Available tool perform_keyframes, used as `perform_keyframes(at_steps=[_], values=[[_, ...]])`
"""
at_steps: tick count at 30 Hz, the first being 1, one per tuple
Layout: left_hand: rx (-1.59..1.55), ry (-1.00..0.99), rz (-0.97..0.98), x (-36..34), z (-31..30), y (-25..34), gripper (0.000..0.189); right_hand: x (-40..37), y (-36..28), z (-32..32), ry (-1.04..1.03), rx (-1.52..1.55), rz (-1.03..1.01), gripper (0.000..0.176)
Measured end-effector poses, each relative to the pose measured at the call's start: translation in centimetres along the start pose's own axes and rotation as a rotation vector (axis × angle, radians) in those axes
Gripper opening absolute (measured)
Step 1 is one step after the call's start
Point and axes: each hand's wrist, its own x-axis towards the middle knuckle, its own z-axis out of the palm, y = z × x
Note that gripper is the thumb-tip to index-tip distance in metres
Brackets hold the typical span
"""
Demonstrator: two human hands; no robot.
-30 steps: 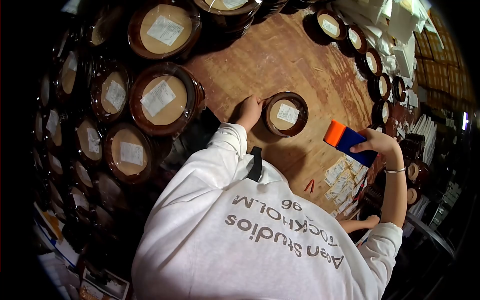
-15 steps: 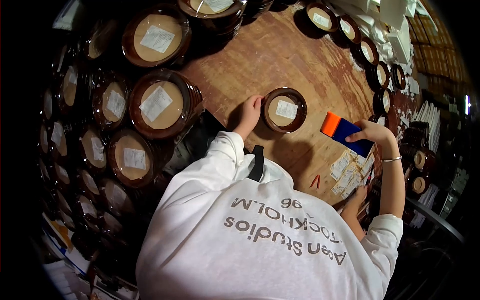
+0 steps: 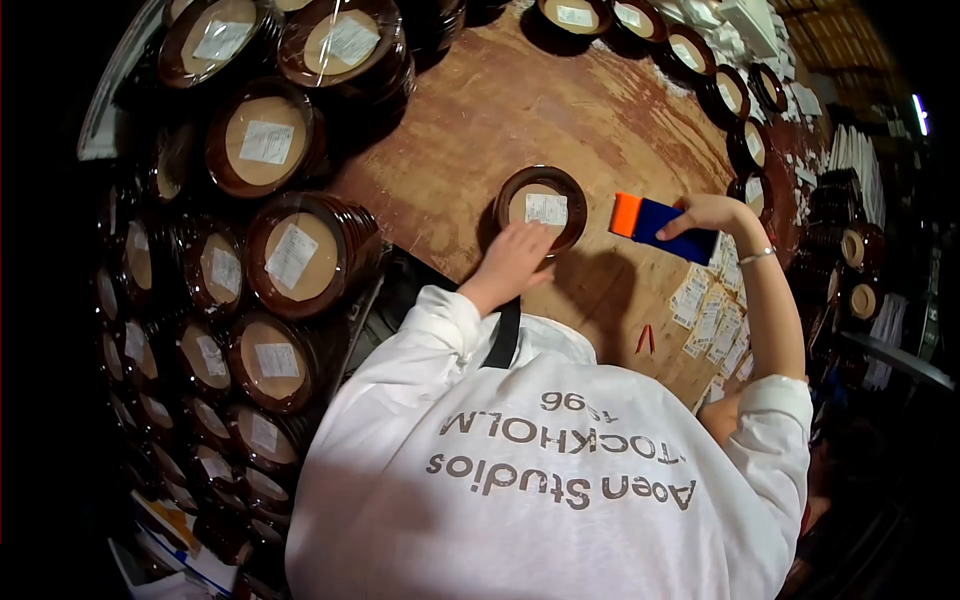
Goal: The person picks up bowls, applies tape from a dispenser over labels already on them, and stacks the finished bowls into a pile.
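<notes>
A round, glossy brown dish (image 3: 570, 231) with a tan centre stands on the wooden table in front of me. A white printed label (image 3: 546, 209) lies on that centre. My left hand (image 3: 518, 258) reaches over the dish's near rim, its extended fingers lying at the label's lower edge. To the right, my right hand (image 3: 705, 217) is closed around a flat blue block with an orange end (image 3: 672, 228), thumb on top. The block is held just right of the dish. Below it, loose printed labels (image 3: 712, 318) are spread on the table.
Film-wrapped stacks of similar dishes (image 3: 266, 145) crowd the left side. More labelled dishes (image 3: 690, 52) line the table's far right edge, beside white scraps (image 3: 808, 98). A small red V-shaped tool (image 3: 645, 339) lies near me. Part of a bare limb (image 3: 720, 418) shows beneath my right sleeve.
My left hand has moved from the dish's left side onto its near rim and label. My right hand still holds the blue block, which now lies more level and closer to the dish's height.
</notes>
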Motion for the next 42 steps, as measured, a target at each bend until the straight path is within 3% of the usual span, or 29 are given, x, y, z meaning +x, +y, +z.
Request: perform_keyframes(at_steps=[2, 5, 7, 11, 13, 15, 22, 26, 31, 33, 37, 41, 42], values=[[0.269, -0.258, 0.076, 0.1, 2.3, 0.8, 0.049, 1.4, 0.9, 0.3, 0.001, 0.042, 0.012, 0.054], [0.521, -0.134, 0.227, 0.2, 4.1, -1.0, 0.041, 2.9, 1.8, 0.4, -0.063, 0.124, 0.029, 0.06], [0.498, -0.1, 0.247, 0.0, 4.5, -1.3, 0.036, 3.3, 2.4, 0.9, -0.132, 0.196, 0.059, 0.066], [0.44, -0.155, 0.324, 0.7, 2.1, -3.3, 0.034, 4.6, 3.9, 2.3, -0.094, 0.242, 0.03, 0.059], [0.356, -0.321, 0.442, 1.1, 0.4, -5.0, 0.036, 4.2, 4.3, 3.8, -0.205, 0.391, 0.012, 0.059], [0.342, -0.407, 0.499, 1.9, -0.9, -5.9, 0.036, 5.0, 5.5, 5.6, -0.15, 0.422, -0.007, 0.051], [0.292, -0.498, 0.496, 2.5, -1.2, -5.7, 0.04, 4.2, 9.2, 12.0, -0.135, 0.793, -0.25, 0.046], [0.245, -0.494, 0.487, 3.2, -1.4, -5.1, 0.039, 0.0, 11.9, 16.0, -0.096, 0.997, -0.214, 0.04], [0.254, -0.503, 0.537, 3.7, -1.4, -5.6, 0.037, -2.0, 14.0, 18.5, -0.042, 0.985, -0.148, 0.041], [0.256, -0.514, 0.563, 3.4, -1.6, -5.3, 0.037, -0.7, 13.7, 18.9, 0.054, 0.934, -0.185, 0.05], [0.305, -0.542, 0.524, 3.5, -1.5, -4.7, 0.041, 4.0, 12.5, 17.2, 0.116, 0.559, 0.022, 0.059], [0.29, -0.682, 0.471, 3.3, -2.2, -1.2, 0.04, 6.6, 10.4, 16.5, 0.11, 0.637, 0.063, 0.057], [0.315, -0.626, 0.608, 3.7, -1.1, -0.4, 0.04, 8.0, 10.3, 16.2, 0.086, 0.576, 0.1, 0.057]])
